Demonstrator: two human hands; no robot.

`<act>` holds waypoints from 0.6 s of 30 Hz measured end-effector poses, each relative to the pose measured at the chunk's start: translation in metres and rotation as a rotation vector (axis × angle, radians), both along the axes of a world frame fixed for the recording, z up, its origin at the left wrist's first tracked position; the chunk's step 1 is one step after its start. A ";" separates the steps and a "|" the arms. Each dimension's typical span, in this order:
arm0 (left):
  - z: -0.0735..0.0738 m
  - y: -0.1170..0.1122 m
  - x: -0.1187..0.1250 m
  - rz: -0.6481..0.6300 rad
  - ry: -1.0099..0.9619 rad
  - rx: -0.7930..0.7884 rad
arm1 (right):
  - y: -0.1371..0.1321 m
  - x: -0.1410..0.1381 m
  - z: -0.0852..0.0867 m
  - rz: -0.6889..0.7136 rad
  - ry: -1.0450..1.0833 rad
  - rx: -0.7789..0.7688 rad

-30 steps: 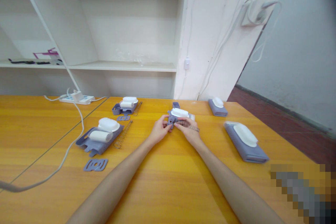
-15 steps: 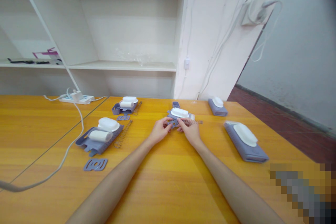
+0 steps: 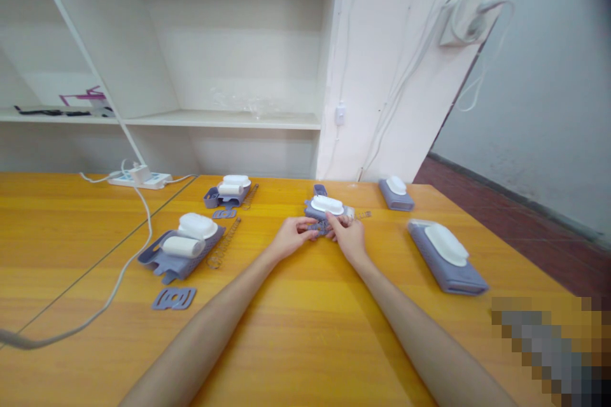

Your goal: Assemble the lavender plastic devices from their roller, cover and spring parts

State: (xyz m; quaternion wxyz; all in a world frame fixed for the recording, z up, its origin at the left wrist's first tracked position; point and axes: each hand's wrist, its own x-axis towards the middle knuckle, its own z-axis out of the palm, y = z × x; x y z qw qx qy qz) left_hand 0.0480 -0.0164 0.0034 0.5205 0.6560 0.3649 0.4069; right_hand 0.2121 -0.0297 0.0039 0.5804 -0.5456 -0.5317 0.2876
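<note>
My left hand [image 3: 291, 236] and my right hand [image 3: 350, 235] meet at the middle of the yellow table, fingers pinched together over a small purple flat piece [image 3: 319, 227] and a metal coil spring [image 3: 356, 216]. The spring runs to the right from under my right hand's fingers. Just behind the hands sits a purple tray with a white domed cap [image 3: 327, 205] on it. Both hands are closed on these small parts.
At left lie a purple tray with a white roll and cap [image 3: 184, 245], a loose spring [image 3: 224, 244], a flat purple piece [image 3: 174, 297] and a second such set [image 3: 230, 191]. Two closed purple units [image 3: 446, 255] [image 3: 396, 194] rest at right. A white cable [image 3: 128, 254] crosses the left side.
The spring has swung from slanting down-right to pointing right and slightly up. My right hand has shifted a little right and its fingers now press on the purple piece.
</note>
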 end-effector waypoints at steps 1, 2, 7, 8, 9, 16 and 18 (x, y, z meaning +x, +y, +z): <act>0.001 -0.001 0.000 -0.003 -0.001 -0.008 | 0.000 0.000 -0.001 -0.009 0.004 -0.007; 0.002 -0.001 0.000 -0.002 0.000 -0.010 | 0.001 0.001 -0.001 -0.012 0.008 -0.014; 0.003 -0.002 0.001 0.010 0.009 0.020 | 0.002 0.000 -0.002 0.027 0.023 -0.039; 0.002 -0.001 0.001 0.012 0.003 0.024 | 0.001 0.000 -0.001 0.043 0.024 -0.040; 0.001 -0.001 0.001 0.012 -0.007 0.026 | 0.001 -0.001 0.000 0.068 0.024 -0.038; -0.005 0.004 0.001 0.036 -0.054 0.024 | -0.002 -0.005 0.002 0.251 -0.058 0.037; -0.006 0.006 0.001 0.047 -0.053 0.016 | 0.000 -0.004 -0.002 0.258 -0.129 0.066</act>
